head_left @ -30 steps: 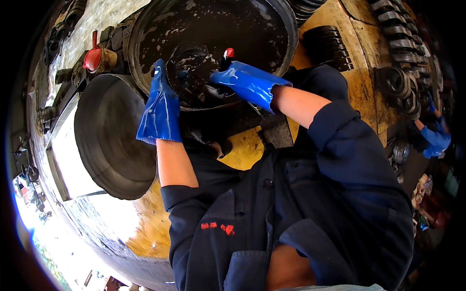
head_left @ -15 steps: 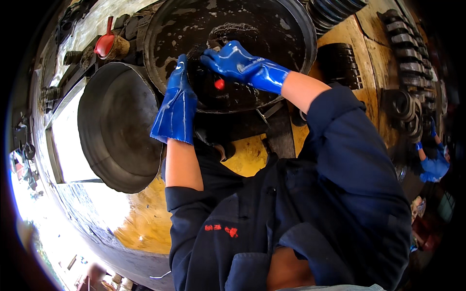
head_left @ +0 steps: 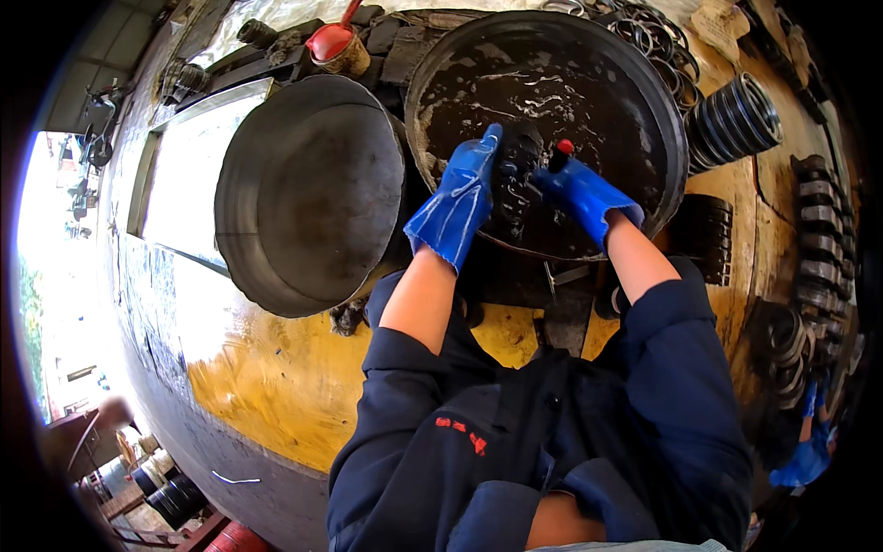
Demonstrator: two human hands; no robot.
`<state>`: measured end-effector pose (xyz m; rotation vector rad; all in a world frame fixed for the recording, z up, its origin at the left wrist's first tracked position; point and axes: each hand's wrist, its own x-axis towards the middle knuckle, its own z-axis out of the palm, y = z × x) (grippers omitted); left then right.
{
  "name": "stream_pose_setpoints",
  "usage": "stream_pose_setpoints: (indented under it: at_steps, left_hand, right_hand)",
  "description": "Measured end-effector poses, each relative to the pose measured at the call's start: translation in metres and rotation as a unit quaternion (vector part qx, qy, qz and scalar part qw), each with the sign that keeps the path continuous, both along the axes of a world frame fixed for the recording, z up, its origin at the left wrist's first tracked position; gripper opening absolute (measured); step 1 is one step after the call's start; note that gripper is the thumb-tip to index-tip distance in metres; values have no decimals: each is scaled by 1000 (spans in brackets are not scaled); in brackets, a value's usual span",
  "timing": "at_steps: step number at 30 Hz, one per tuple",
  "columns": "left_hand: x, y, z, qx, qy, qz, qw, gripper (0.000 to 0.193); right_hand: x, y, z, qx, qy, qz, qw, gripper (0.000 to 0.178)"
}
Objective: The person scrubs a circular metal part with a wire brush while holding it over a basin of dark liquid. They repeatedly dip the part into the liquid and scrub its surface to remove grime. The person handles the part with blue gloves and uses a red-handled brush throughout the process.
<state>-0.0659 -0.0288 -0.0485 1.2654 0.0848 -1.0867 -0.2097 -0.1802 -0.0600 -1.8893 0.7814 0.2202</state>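
1. Blue rubber gloves cover both hands; the left hand (head_left: 460, 198) curls its fingers around a dark, wet part (head_left: 517, 175), gripping its left side.
2. The right hand (head_left: 579, 189) is closed on a brush (head_left: 559, 155) with a red-tipped handle, pressed against the same part.
3. The part sits between the two hands, low in a round black basin (head_left: 644, 83) of dark, oily liquid.
4. An empty round metal pan (head_left: 313, 193), dull grey, stands just left of the basin.
5. Coiled metal rings (head_left: 736, 120) lie right of the basin.
6. Everything rests on a worn, yellow-stained bench (head_left: 267, 386), sunlit at the left.
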Motion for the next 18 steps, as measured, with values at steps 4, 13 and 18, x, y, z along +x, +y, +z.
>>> stream_pose_setpoints:
  at_steps: [4, 13, 18]
  left_hand:
    - [-10, -8, 11, -49, 1, -4, 999, 46]
    - [-42, 8, 67, 6, -193, -51, 980, 48]
    - [-52, -2, 52, 81, -216, -71, 970, 48]
  right_hand:
    - [-17, -6, -51, 164, -28, -112, 980, 25]
    - [-22, 0, -13, 69, -100, -98, 988, 25]
    - [-42, -22, 8, 28, -105, -104, 989, 25]
